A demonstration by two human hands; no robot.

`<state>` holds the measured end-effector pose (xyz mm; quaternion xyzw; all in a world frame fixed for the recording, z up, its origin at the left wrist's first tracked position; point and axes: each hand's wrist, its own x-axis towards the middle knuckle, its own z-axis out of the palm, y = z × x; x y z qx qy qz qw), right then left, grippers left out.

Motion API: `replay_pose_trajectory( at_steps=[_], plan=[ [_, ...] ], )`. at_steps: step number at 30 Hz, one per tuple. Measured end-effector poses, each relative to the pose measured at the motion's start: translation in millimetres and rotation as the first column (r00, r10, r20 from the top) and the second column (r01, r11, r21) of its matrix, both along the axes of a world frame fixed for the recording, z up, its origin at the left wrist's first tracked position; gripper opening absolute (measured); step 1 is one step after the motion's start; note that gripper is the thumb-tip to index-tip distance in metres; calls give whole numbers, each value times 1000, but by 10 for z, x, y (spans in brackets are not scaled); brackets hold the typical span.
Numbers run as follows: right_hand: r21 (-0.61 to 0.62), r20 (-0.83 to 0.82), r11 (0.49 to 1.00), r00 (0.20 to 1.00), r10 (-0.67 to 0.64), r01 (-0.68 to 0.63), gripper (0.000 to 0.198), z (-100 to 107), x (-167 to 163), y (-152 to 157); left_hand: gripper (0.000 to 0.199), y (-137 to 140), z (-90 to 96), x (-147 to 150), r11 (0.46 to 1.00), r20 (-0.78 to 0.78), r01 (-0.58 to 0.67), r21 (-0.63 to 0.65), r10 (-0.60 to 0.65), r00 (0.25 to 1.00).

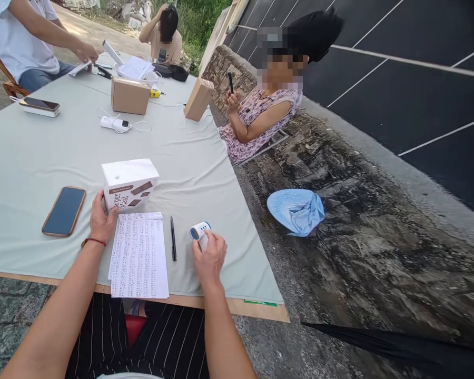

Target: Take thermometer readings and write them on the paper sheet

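Observation:
My left hand (101, 217) grips the near left corner of a white cardboard box (128, 184) with brown printing, thumb on its front face. The box stands on the cloth-covered table just behind a stack of handwritten sheets (139, 258). In my right hand (210, 259) is a small white and blue handheld device (200, 230), its rounded head pointing away from me; it looks like a forehead thermometer, and my fingers hide its handle. Between the sheets and this device lies a black pen (173, 239). A smartphone (64, 211) rests left of my left hand.
Farther back stand a brown carton (130, 96) and a narrow upright box (198, 100). A white device with a cable (114, 123) and another phone (39, 106) lie nearby. Several people sit around the table. On the ground at the right is a blue hat (295, 211).

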<state>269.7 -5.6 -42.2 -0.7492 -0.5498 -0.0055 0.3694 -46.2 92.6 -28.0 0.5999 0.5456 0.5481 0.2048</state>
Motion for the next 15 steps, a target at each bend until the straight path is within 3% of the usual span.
replay_pose_trajectory(
  at_steps=[3,6,8,11,13,15],
  plan=[
    [25,-178,985,969,170,-168,41,-5,-254,65,61,-3,15,20,990,-60,-134,45,137,989],
    [-91,-202,977,964,172,-193,46,-26,-435,166,48,-66,53,52,955,-111,-254,151,272,956],
    [-131,-178,977,973,144,-169,45,-40,-487,231,35,-153,99,90,937,-169,-243,250,289,942],
    [-120,-225,982,967,116,-146,45,-65,-476,288,15,-309,173,179,949,-333,-17,315,127,934],
    [-63,-336,987,934,122,-151,46,-89,-431,289,8,-388,207,249,942,-458,205,267,-64,887],
    [36,-500,984,850,167,-173,46,-114,-383,268,9,-426,223,308,910,-534,375,176,-232,813]
  ],
)
